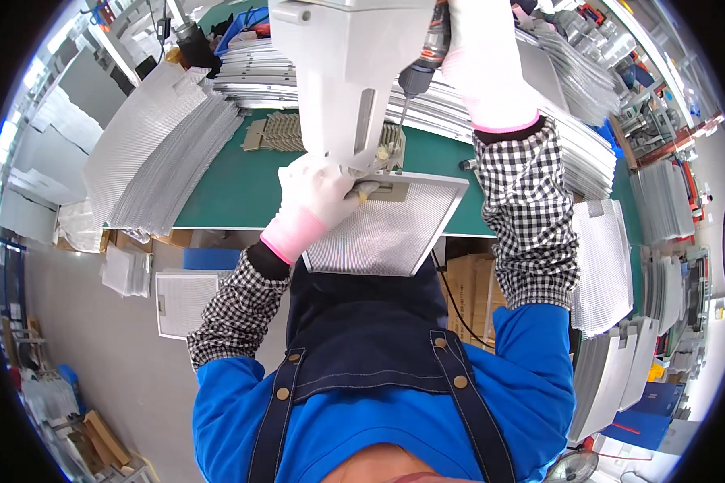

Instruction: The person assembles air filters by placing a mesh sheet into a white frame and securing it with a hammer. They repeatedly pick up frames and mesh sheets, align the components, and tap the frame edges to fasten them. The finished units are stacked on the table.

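My left hand [312, 191], in a white glove with a pink cuff, is closed on the far edge of a framed metal mesh filter panel [399, 229]. Its thumb lies beside a beige latch plate [389, 191] at that edge. The panel tilts over the bench's front edge. My right hand [485, 68], gloved alike, is raised and gripping a dark electric screwdriver [435, 40]; its fingers are partly cut off by the frame's top. The screwdriver's bit points down to the panel's far edge. A white machine body [342, 76] hides part of this spot.
On the green bench [217, 189], beige latch plates [275, 133] lie in a row behind my left hand. A tall stack of mesh sheets [157, 153] stands at left. White frames [254, 72] are piled behind; more panels [602, 266] stand at right. Cartons [469, 294] sit below.
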